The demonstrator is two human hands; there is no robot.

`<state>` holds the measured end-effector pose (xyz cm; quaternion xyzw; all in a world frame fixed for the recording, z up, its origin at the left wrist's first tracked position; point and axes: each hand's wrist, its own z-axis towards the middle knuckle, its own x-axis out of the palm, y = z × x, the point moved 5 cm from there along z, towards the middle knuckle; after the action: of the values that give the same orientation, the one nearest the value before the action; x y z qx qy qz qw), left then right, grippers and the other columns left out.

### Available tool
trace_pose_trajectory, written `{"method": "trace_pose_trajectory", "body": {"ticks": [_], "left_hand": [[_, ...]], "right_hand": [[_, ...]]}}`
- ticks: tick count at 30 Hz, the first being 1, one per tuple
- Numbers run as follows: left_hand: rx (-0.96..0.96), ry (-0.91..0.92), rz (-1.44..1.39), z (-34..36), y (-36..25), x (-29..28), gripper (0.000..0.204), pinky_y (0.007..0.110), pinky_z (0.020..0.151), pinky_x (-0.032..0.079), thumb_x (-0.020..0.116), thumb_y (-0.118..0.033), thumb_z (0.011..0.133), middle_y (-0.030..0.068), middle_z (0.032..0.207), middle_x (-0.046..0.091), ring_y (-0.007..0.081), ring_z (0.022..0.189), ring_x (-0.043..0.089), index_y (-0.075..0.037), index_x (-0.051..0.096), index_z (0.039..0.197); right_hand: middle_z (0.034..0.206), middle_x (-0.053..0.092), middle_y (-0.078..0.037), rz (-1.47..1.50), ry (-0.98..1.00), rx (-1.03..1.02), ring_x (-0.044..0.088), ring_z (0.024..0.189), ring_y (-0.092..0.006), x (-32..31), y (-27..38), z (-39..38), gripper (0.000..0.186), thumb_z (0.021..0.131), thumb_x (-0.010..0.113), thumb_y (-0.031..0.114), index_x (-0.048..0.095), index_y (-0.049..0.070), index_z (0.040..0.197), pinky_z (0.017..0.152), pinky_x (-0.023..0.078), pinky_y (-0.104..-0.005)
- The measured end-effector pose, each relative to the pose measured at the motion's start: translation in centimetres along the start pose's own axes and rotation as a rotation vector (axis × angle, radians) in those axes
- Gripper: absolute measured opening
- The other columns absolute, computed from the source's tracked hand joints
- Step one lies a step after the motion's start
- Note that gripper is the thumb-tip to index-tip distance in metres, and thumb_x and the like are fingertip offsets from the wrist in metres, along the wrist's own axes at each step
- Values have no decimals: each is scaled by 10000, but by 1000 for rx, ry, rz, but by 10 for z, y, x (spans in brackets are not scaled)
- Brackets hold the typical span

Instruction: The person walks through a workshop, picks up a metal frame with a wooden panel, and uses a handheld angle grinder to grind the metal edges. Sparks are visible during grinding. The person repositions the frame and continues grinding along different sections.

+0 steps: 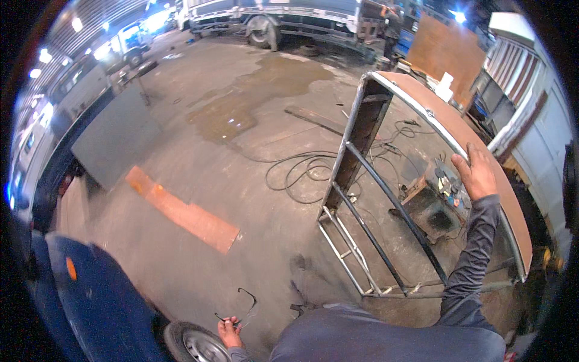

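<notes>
My left hand (pixel 228 332) is low in the view, its fingers closed on a pair of glasses (pixel 255 300) with thin dark temples. To the right, my right hand (pixel 477 172) lies on the edge of a large welded metal frame (pixel 395 208). Its fingers stretch out over the frame's rim, and the thumb is spread apart. The frame has several dark and bare metal bars and stands upright on the floor. A reddish-brown panel (pixel 506 196) covers its right side, beside my right hand.
A blue vehicle (pixel 99 289) with a wheel (pixel 202 344) stands close on my left. A reddish flat strip (pixel 187 211) and coiled cables (pixel 295 175) lie on the floor. Beyond the frame's bars sits a box-shaped metal object (pixel 431 211). A truck (pixel 277 21) is parked at the back.
</notes>
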<state>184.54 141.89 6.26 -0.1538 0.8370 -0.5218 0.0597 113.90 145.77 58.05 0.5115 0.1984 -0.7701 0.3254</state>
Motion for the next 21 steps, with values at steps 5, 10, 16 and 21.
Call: {"method": "trace_pose_trajectory", "body": {"ticks": [5,10,16,21], "left_hand": [[24,101,77,125,-59,111,132,320,722,547,552,-234,1024,51,1013,675,172,923,660,-116,542,1084],[26,286,166,237,-118,233,90,317,741,551,517,-190,1027,63,1041,675,177,949,654,-119,538,1080],[24,548,166,351,-159,392,73,287,682,567,529,-174,1033,66,997,696,179,913,680,-110,560,1044],[-3,731,243,421,-190,498,68,287,670,568,530,-163,1031,64,987,698,174,895,683,-108,571,1032]], "right_hand": [[1394,543,-299,17,-47,13,501,1307,-428,8,41,24,769,951,599,530,497,-82,1406,1124,371,-464],[1407,529,-305,1,-2,-20,490,1322,-437,18,88,62,725,955,618,486,495,-65,1411,1128,369,-479],[1477,462,-313,-65,68,20,428,1389,-458,39,149,108,786,928,640,511,460,-53,1444,1172,320,-497],[1481,459,-310,-144,15,104,418,1394,-464,56,179,141,804,918,644,525,455,-50,1448,1172,316,-506]]}}
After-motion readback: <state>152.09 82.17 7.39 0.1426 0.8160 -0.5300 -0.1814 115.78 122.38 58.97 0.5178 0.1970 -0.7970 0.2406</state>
